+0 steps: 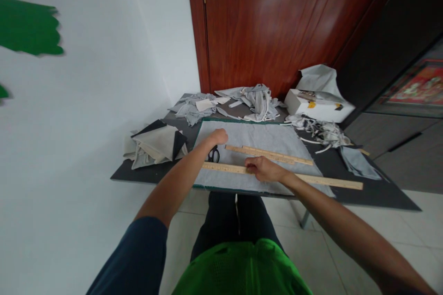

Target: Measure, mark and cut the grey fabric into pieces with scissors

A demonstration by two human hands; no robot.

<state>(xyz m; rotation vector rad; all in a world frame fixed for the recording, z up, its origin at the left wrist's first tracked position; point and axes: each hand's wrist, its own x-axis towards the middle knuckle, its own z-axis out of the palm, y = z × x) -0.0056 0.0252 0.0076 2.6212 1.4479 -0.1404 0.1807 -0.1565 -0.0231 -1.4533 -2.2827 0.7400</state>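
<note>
A light grey cloth (249, 134) lies flat over a green cutting mat (203, 124) on the dark table. My left hand (219, 137) is closed above the cloth's left part; whatever its fingers may hold is hidden. Just below it, black-handled scissors (214, 154) lie partly behind my wrist. Fingers curled, my right hand (262, 168) grips a long wooden ruler (228, 168) near its middle. This ruler spans the cloth's near part and reaches past its right edge. Two shorter wooden rulers (277, 155) rest close together just beyond my right hand.
Folded cloth pieces (157, 143) are stacked at the left. Grey scraps (258, 101) are heaped along the back, with more tangled strips (320, 130) at the right. A white box (316, 106) stands in the back right corner, before a wooden door (270, 23). A white wall borders the left.
</note>
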